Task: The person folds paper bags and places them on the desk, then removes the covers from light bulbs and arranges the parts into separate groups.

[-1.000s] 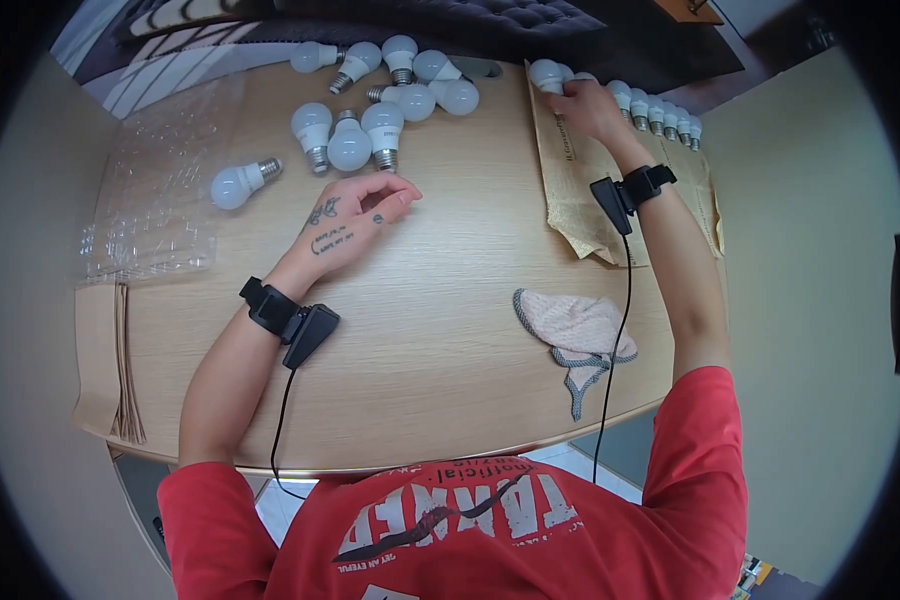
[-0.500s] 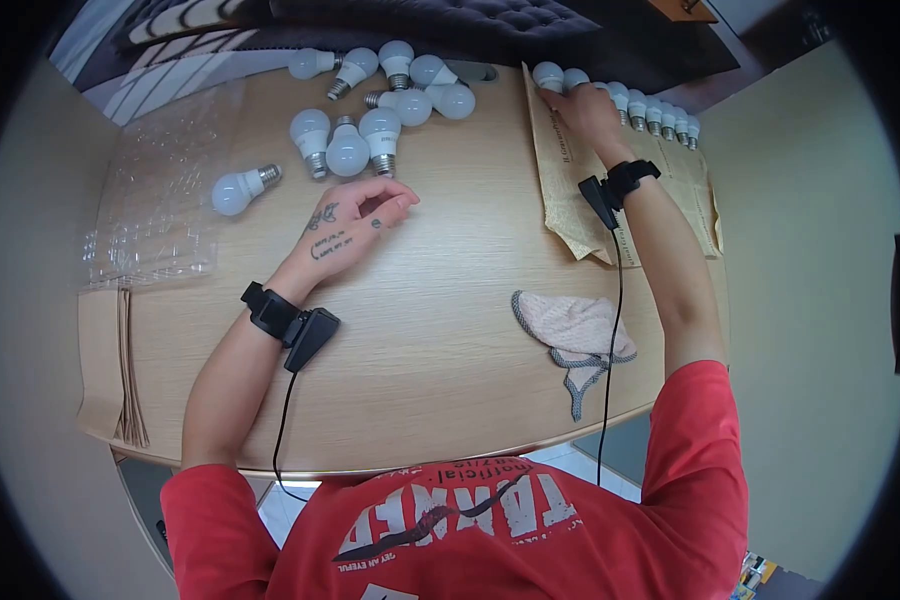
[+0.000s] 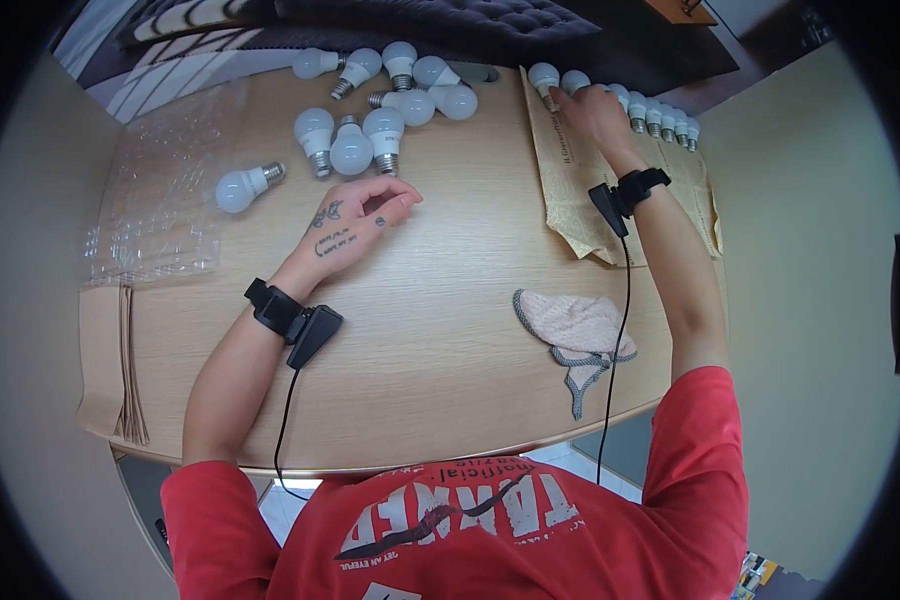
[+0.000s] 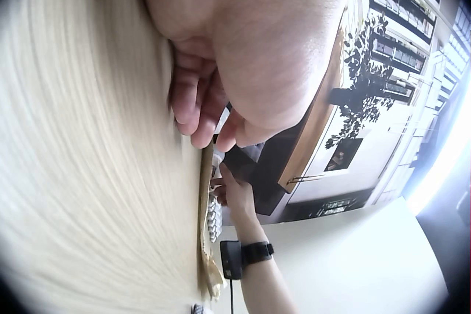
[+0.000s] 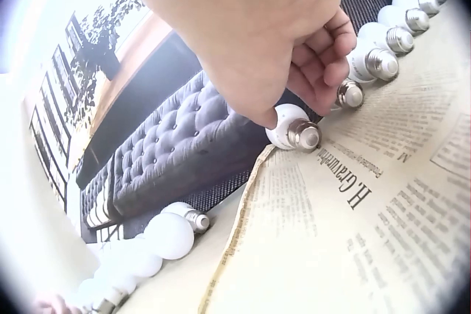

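Observation:
In the head view the left hand [image 3: 355, 222] rests on the table, its fingers loosely bent and holding nothing. The right hand [image 3: 600, 118] is over the left part of a bulb row on printed brown paper [image 3: 580, 190]. Its thumb is against or very near the end bulb [image 3: 543, 75]; contact is unclear. A second bulb [image 3: 574, 79] shows beside it, partly covered by the fingers. The right wrist view shows the end bulb [image 5: 283, 133] below the thumb, metal base towards the camera, and bent fingers to its right.
Several loose bulbs [image 3: 351, 153] lie beyond the left hand, and a single bulb [image 3: 238, 191] lies further left. Clear plastic packaging [image 3: 160, 180] and folded brown paper [image 3: 100, 350] lie at the left. A pink cloth [image 3: 575, 322] lies at front right.
The right hand has shifted slightly along the row, uncovering more of the second bulb and the end bulb's base. The left hand stays resting in place.

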### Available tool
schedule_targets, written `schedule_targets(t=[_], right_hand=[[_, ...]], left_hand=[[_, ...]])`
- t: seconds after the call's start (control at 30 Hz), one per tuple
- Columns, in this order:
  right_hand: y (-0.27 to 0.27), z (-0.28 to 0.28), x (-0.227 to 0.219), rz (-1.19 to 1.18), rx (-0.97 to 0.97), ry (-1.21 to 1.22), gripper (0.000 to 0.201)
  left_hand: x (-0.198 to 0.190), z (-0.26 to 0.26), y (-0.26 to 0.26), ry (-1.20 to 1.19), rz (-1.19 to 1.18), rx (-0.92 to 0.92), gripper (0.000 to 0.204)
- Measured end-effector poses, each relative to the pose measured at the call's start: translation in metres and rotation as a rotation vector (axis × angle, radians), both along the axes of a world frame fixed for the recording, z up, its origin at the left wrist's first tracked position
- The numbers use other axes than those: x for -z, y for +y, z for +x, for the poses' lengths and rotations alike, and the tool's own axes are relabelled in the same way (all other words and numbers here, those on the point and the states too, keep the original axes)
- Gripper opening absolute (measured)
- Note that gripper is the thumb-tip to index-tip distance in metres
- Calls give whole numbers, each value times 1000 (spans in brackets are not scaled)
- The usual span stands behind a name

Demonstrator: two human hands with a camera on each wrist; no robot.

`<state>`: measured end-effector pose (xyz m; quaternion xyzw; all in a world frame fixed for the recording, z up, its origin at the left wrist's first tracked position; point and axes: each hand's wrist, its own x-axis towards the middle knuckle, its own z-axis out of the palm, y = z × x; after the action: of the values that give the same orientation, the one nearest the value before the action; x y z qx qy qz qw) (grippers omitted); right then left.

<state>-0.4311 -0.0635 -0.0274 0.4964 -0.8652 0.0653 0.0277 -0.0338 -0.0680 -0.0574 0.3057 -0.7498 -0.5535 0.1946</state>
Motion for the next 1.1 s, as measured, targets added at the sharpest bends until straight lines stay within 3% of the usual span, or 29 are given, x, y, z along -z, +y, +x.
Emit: schedule_targets(t=[0.23, 0.53, 0.73, 0.93, 1.1], right_hand=[[7, 26, -28, -24, -65, 29, 54], [-5, 95, -34, -212, -539, -70, 31], [-20, 131, -23, -193, -762, -113, 35], [-43, 148, 1, -251, -1000, 23, 41], [-31, 159, -10, -187, -879, -40, 35]], left_hand=[[1, 1, -2, -16, -7, 16, 25], [0, 1, -1, -10, -6, 11, 25], [2, 1, -1, 16, -6, 10, 24], [5, 1, -3, 35, 6, 20, 24], [4, 0, -2, 46, -2, 23, 24]])
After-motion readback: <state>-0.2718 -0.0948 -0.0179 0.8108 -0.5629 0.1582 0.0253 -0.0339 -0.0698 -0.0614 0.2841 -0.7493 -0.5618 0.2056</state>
